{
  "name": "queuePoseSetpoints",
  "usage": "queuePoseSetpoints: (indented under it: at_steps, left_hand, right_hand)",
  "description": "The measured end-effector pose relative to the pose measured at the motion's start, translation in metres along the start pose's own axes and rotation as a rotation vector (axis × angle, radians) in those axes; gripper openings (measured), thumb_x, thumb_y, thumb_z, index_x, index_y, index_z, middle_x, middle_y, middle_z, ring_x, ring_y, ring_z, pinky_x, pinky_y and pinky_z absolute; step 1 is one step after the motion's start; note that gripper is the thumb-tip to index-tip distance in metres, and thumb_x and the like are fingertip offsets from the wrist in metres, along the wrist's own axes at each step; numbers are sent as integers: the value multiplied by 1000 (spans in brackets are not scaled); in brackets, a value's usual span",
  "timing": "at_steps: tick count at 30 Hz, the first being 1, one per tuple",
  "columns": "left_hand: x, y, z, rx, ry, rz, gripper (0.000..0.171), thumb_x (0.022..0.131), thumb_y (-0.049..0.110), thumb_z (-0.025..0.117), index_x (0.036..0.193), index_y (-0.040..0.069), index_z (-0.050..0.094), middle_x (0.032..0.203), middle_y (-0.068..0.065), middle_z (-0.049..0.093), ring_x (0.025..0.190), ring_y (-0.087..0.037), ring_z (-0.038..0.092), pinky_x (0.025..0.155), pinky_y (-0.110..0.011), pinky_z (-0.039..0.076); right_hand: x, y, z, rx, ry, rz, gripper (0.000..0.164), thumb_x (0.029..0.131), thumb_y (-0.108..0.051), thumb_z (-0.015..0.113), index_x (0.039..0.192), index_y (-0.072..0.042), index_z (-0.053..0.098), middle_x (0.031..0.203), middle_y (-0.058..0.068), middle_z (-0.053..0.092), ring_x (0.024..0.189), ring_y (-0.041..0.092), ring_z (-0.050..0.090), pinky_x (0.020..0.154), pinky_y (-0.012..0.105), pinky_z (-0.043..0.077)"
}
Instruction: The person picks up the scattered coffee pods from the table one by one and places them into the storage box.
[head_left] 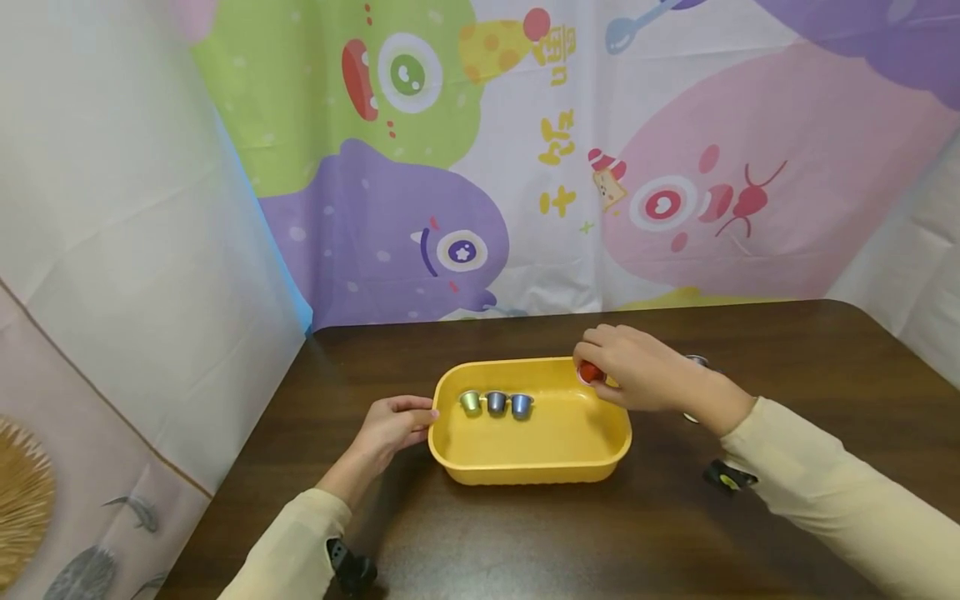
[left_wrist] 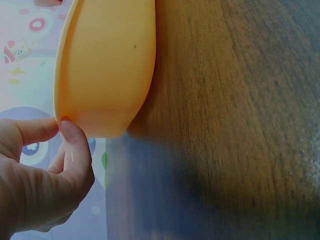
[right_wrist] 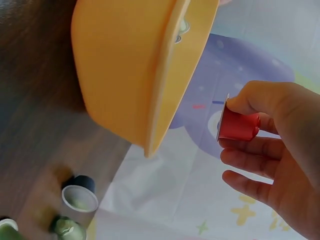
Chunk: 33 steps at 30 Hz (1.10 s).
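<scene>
A yellow plastic tub [head_left: 525, 473] stands on the dark wooden table. My left hand [head_left: 392, 427] pinches the tub's left rim between thumb and forefinger, as the left wrist view also shows. Over the back right corner of the tub, my right hand [head_left: 633, 368] holds a red coffee capsule [right_wrist: 240, 126] above the rim level. Thumb and fingers grip its sides, with the flat lid facing outward. Inside the tub a light green capsule [head_left: 470, 403], a dark grey capsule [head_left: 496, 404] and a blue-grey capsule [head_left: 521, 407] lie in a row near the back left.
To the tub's right, partly hidden by my right forearm, more capsules sit on the table, among them a dark capsule [right_wrist: 80, 195] and a green capsule [right_wrist: 70, 230]. A cartoon-printed cloth [head_left: 555, 258] hangs behind the table's far edge. Pale cloth flanks both sides.
</scene>
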<state>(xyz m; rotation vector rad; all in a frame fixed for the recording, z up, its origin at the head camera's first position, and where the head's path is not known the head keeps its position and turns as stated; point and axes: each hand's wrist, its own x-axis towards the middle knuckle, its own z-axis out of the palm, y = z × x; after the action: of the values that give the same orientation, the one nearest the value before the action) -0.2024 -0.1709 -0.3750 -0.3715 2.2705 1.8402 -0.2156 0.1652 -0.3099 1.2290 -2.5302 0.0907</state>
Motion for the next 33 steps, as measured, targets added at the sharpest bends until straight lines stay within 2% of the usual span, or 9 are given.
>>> queuePoseSetpoints:
  at_steps: [9, 20, 33]
  left_hand:
    - [1, 1, 1, 4, 5, 0, 28, 87, 4, 65, 114, -7, 64, 102, -13, 67, 79, -12, 65, 83, -33, 59]
    - [-1, 0, 0, 10, 14, -9, 29, 87, 4, 66, 114, -7, 64, 103, -14, 67, 79, -12, 65, 83, -33, 59]
    - [-4, 2, 2, 0, 19, 4, 30, 86, 4, 66, 114, -8, 63, 98, -12, 67, 83, -15, 65, 79, -29, 60]
  right_hand:
    - [14, -1, 0, 13, -37, -14, 21, 75, -16, 76, 89, -14, 60, 79, -4, 51, 76, 14, 47, 70, 29, 43]
    - [33, -6, 6, 36, -81, -58, 22, 76, -17, 75, 93, -12, 61, 82, -1, 54, 78, 16, 50, 73, 32, 48]
    - [58, -8, 10, 48, -107, -107, 17, 79, -17, 71, 93, -12, 62, 81, 0, 56, 75, 15, 49, 70, 29, 47]
